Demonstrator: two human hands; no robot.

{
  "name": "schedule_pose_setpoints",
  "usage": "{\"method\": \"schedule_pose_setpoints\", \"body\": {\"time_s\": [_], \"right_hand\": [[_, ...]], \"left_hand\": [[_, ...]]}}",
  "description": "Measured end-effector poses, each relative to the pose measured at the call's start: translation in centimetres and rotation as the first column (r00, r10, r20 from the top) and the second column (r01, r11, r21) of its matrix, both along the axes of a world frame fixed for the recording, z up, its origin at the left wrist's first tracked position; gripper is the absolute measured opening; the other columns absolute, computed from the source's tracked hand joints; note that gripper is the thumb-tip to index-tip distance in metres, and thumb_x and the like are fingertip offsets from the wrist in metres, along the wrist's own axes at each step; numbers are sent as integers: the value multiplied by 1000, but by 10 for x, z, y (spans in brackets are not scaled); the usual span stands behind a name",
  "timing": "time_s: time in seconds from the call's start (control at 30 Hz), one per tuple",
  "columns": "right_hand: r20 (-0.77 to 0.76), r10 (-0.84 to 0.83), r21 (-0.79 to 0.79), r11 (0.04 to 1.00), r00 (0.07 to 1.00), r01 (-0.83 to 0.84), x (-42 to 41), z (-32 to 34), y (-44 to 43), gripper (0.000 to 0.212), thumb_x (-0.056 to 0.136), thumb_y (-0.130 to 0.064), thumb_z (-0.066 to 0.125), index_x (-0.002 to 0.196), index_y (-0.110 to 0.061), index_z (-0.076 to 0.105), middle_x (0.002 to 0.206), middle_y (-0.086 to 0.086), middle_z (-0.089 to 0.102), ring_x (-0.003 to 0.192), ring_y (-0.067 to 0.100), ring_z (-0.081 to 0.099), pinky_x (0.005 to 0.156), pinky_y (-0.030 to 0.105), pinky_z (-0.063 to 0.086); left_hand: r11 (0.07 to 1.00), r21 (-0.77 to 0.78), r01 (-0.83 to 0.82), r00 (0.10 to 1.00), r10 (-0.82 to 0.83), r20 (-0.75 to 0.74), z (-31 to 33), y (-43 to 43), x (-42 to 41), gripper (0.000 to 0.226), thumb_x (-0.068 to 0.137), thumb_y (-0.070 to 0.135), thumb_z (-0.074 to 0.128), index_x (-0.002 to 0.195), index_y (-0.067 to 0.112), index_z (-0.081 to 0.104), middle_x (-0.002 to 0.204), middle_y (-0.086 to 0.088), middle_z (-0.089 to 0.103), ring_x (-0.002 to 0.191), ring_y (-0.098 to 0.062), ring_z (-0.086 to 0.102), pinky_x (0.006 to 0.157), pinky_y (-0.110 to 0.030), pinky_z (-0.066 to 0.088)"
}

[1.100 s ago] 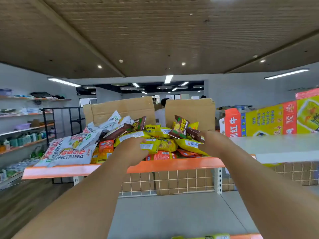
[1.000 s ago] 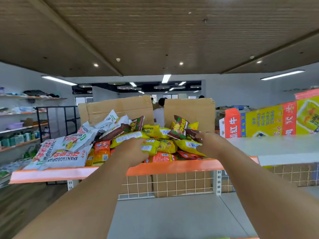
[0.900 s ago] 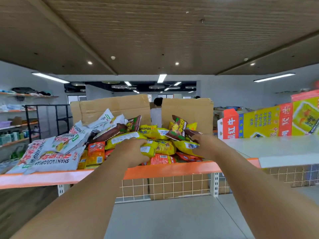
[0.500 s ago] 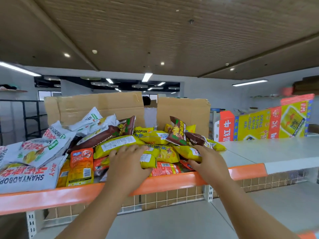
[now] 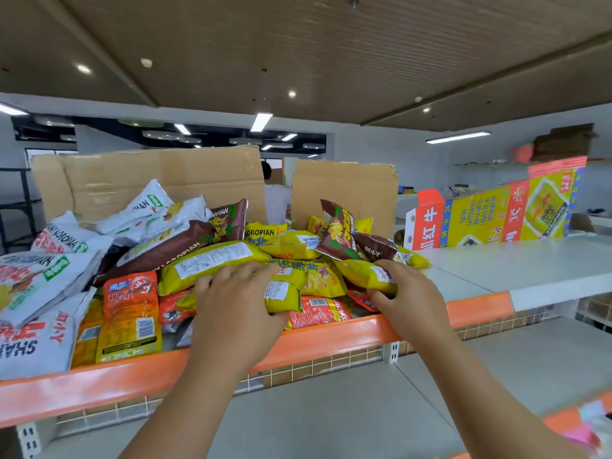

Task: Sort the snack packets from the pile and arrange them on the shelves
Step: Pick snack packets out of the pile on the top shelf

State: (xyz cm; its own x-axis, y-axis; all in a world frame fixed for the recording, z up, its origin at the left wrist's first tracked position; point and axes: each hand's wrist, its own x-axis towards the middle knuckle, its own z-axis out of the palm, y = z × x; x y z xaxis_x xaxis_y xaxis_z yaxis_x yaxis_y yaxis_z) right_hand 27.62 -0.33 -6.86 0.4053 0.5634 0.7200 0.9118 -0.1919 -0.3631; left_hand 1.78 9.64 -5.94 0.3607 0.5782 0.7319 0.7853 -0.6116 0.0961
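Note:
A pile of snack packets [image 5: 212, 260] in yellow, brown, white and orange lies on the top shelf [image 5: 331, 339], behind its orange front edge. My left hand [image 5: 238, 309] rests on the pile's front, its fingers curled over a small yellow packet [image 5: 281, 294]. My right hand [image 5: 407, 299] grips another yellow packet [image 5: 364, 274] at the pile's right side, thumb underneath. Brown packets [image 5: 337, 233] stand just behind it.
Two cardboard flaps [image 5: 149, 180] rise behind the pile. A flattened red and yellow carton [image 5: 493, 213] stands on the bare white shelf top [image 5: 516, 263] to the right. A lower grey shelf [image 5: 331, 412] spreads below my arms. A person stands beyond the cardboard.
The view has moved closer to the pile and turned right. Both hands have settled lower on the front packets, the right one closing on a yellow packet.

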Motion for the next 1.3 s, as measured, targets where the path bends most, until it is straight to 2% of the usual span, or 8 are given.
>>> {"method": "schedule_pose_setpoints", "body": {"time_s": [0.2,0.33,0.5,0.63,0.77,0.87,0.97,1.3], "right_hand": [[-80,76,21,997,994,-74,9,-1,1,42,82,-22,68,122,-35,64,113,-8,69,101,22,62,76,32,48],[-270,311,266,934,911,-239,5,24,-2,29,91,-16,64,106,-41,65,89,-10,69,81,11,62,68,30,46],[-410,597,570,758,690,-317,-19,63,9,15,89,-31,61,102,-36,66,97,1,73,94,25,71,83,53,58],[-513,703,636,697,493,-332,-35,69,24,13,94,-28,61,106,-25,65,102,2,75,95,25,73,86,53,58],[-545,512,433,850,664,-301,-39,51,39,15,99,-27,58,113,-26,62,94,-9,73,93,16,70,86,42,55],[-472,323,283,937,820,-207,-42,39,45,42,98,-34,58,138,-25,49,113,-1,69,109,25,65,87,39,51],[-381,152,240,969,912,-62,-45,32,41,68,96,-39,62,154,-30,28,140,2,54,124,25,54,91,41,47],[-27,28,17,999,999,-28,-76,20,41,75,85,-56,60,151,-36,29,159,7,23,128,35,45,94,43,50]], "left_hand": [[997,-51,62,997,-59,50,3,-4,0,60,65,47,67,125,42,65,123,15,68,113,-20,60,92,-43,39],[946,-68,316,880,-266,395,26,-9,-2,39,88,40,72,126,37,66,111,11,73,100,-19,66,85,-39,52],[826,-16,563,547,-358,757,78,-17,10,8,97,35,65,93,41,63,84,23,69,77,10,62,65,-10,45],[825,-101,556,561,-283,778,92,-5,27,12,98,41,61,94,30,59,85,11,67,78,2,62,68,-28,44],[889,-159,428,752,-253,609,67,8,40,37,94,49,62,124,30,51,99,3,66,92,-25,64,73,-38,50],[936,-177,305,858,-190,478,52,7,41,81,92,53,64,155,35,16,129,-7,61,106,-32,65,81,-45,58],[982,-107,153,953,-118,278,39,2,41,104,87,59,65,159,31,-6,163,-11,27,143,-32,38,108,-45,42],[987,-129,-92,996,93,2,20,-6,49,86,83,72,47,156,41,12,164,-17,15,140,-37,31,107,-49,36]]}}
